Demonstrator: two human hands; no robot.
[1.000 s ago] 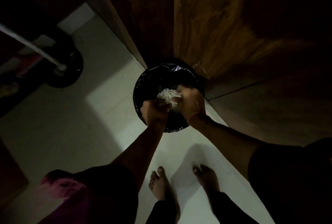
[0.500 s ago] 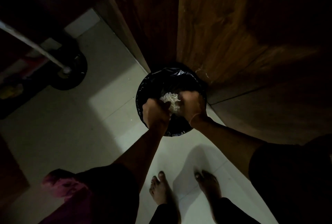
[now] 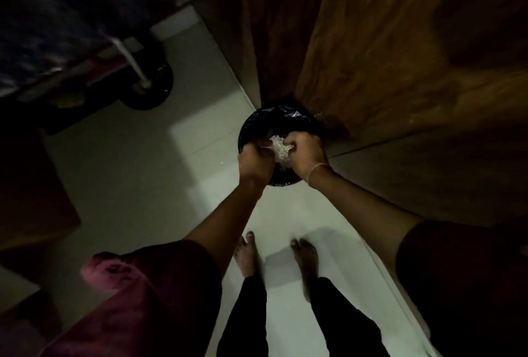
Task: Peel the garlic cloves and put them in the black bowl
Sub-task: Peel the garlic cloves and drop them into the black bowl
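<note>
Head view looks straight down on a person standing over a bin [image 3: 274,113] lined with a black bag. Since a second ago the left hand [image 3: 255,161] and right hand [image 3: 305,154] have closed in on each other and sunk a little toward the bag's mouth, so the white clump [image 3: 278,148] between them, likely garlic skins, shows less than it did. Both hands have their fingers curled round it, knuckles nearly touching. That reads as waste about to be dropped, so peeling is probably finished or paused. Neither the peeled cloves nor the black bowl is in view. The bin stands tight against a wooden door [image 3: 371,56] on its far and right sides, and its near rim lies under the wrists, so the release is best made over the middle. Pale floor [image 3: 137,173] lies open to the left and behind, around the bare feet [image 3: 247,253].
</note>
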